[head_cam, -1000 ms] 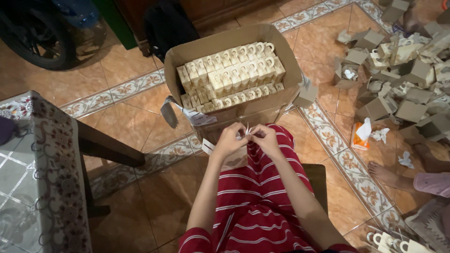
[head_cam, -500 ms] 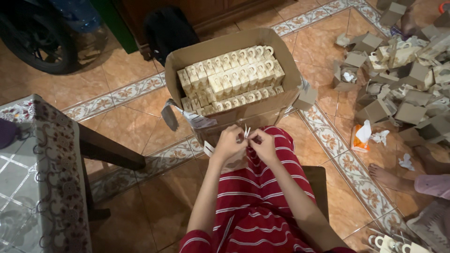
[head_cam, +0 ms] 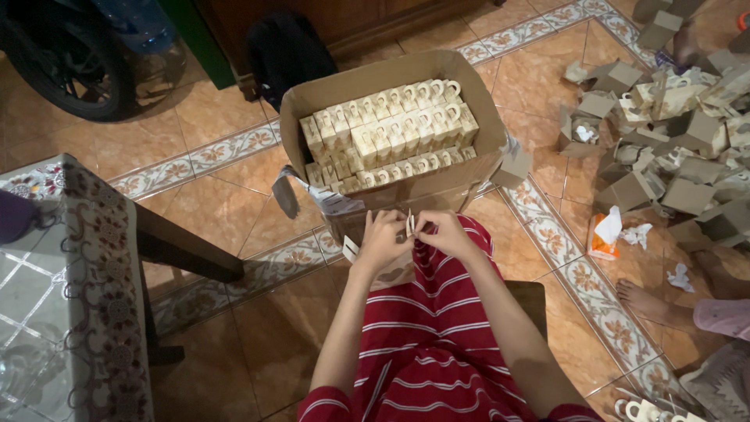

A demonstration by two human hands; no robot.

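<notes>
Head view: both hands, left (head_cam: pixel 383 242) and right (head_cam: pixel 445 233), pinch a small pale card piece (head_cam: pixel 409 223), mostly hidden.

Both hands, left hand (head_cam: pixel 381 241) and right hand (head_cam: pixel 442 232), meet over the lap, pinching a small paper piece (head_cam: pixel 409 223) between them. Just ahead sits the cardboard carton (head_cam: pixel 406 191), packed with small gift boxes (head_cam: pixel 387 141). Right of it, loose folded boxes (head_cam: pixel 664 141) litter the floor; a table (head_cam: pixel 62 297) stands left.
</notes>
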